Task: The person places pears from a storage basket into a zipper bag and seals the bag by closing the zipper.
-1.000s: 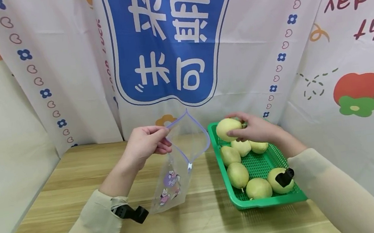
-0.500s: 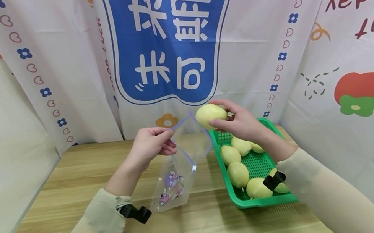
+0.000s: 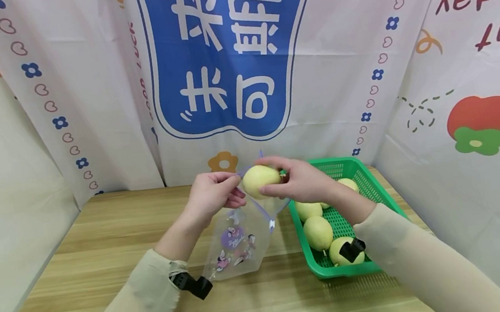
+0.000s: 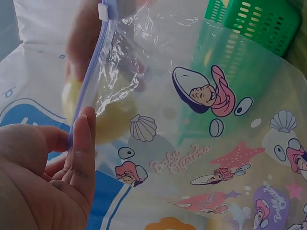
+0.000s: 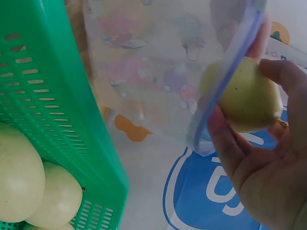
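Note:
My left hand (image 3: 217,193) pinches the purple zip rim of a clear plastic slider bag (image 3: 237,245) between thumb and fingers. The bag hangs down with its mouth spread and cartoon prints on its side. A pale yellow-green pear (image 3: 260,180) is gripped by my right hand (image 3: 301,178), its stem toward the palm. That pear is at the bag's mouth; in the right wrist view its front end (image 5: 244,96) lies partly behind the purple rim. The left wrist view shows the slider (image 4: 103,12) at the rim's upper end.
A green plastic basket (image 3: 310,260) stands at the right on the wooden table (image 3: 117,253), with several pears (image 3: 318,233) inside. My right forearm covers part of it. A printed cloth (image 3: 332,64) hangs behind the table and at both sides.
My right hand has carried the pear from above the basket leftward, raised it, then lowered it to the bag's mouth. My left hand and the bag have shifted slightly right.

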A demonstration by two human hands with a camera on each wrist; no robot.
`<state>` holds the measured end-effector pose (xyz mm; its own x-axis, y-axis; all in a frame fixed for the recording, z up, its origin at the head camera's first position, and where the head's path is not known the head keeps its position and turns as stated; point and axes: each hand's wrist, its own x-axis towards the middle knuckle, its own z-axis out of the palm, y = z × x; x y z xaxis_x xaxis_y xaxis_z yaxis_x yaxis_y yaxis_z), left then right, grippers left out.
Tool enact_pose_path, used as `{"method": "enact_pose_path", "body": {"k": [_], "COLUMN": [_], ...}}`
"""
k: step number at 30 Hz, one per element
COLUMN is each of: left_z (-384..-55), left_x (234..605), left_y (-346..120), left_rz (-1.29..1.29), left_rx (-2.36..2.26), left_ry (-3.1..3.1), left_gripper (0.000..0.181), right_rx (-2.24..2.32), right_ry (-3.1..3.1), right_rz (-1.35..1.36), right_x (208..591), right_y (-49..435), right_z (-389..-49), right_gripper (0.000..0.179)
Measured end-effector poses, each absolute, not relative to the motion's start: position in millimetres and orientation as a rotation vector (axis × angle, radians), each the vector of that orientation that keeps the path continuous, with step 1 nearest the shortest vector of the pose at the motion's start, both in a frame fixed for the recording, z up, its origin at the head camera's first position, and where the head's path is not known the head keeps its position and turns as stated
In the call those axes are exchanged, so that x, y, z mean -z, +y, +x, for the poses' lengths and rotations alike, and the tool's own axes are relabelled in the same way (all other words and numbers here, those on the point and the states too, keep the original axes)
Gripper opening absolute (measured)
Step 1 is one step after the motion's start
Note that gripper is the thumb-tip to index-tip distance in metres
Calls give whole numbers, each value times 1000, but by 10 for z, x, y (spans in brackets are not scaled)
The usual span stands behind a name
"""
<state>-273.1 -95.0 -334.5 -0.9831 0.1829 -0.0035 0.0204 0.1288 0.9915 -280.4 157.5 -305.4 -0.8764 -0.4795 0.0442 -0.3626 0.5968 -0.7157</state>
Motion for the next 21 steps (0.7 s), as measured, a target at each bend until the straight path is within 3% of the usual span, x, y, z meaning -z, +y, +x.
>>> {"method": "enact_pose_path", "body": {"k": [14,21], "left_z": [-2653,-2652], "left_x": [3207,3168], "left_y": [-892,-960], "left_rz": [239,200], "left_rx": [-2120,-2147], "left_ry": [2160,2144], "left_gripper": [29,33], "right_rx": [484,506], "right_ry": [2757,2793], "right_rz": [-922,-917], "right_x": [3174,3133], "right_y": [1400,1359], "right_z": [-2887,-2886], "right_gripper": [68,50]}}
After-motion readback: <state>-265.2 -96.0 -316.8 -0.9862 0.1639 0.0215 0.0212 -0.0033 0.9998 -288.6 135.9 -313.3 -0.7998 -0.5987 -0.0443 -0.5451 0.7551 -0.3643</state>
